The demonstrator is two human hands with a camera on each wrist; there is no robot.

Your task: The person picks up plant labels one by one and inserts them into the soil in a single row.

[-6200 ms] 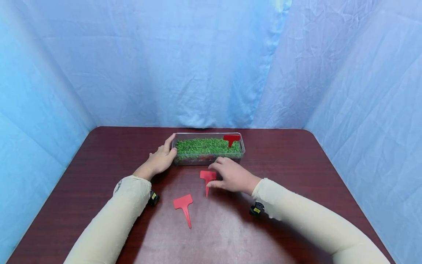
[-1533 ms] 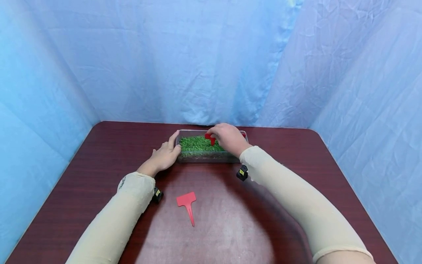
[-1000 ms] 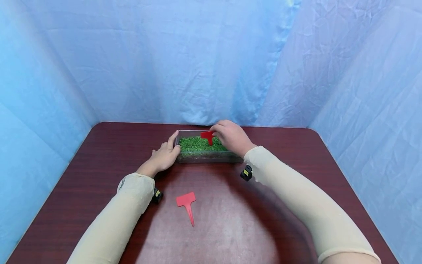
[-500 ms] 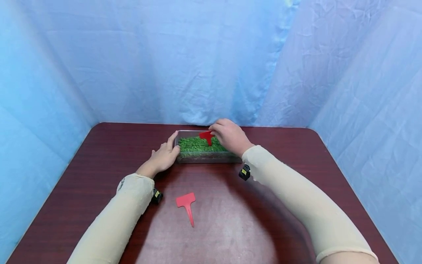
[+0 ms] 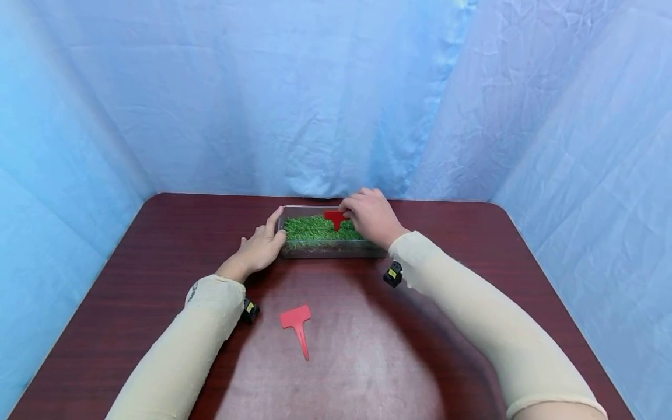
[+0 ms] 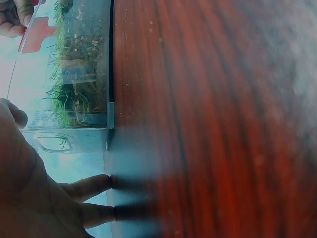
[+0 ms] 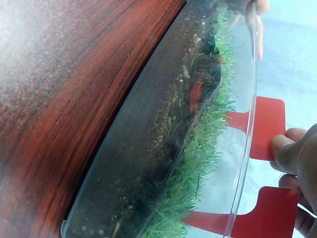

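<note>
A clear plastic box (image 5: 328,249) filled with green grass (image 5: 315,228) stands on the dark red table (image 5: 157,245). My left hand (image 5: 258,249) rests with straight fingers against the box's left end (image 6: 74,141). My right hand (image 5: 371,216) is over the grass and pinches the head of a red T-shaped tag (image 5: 336,216), whose stem points down into the grass. In the right wrist view that tag (image 7: 266,128) stands by my fingertips (image 7: 287,148), and a second red tag (image 7: 260,214) stands in the grass next to it. A third red tag (image 5: 296,324) lies flat on the table.
Blue cloth (image 5: 294,99) walls the table in at the back and on both sides. Small black wrist cameras (image 5: 392,274) hang under both sleeves. The table's rounded back corners (image 5: 493,205) are close behind the box.
Since 6 s ago my right hand has lifted a tag off the table and carried it over the grass. In the last half second hand and tag edged slightly right. The left hand stayed.
</note>
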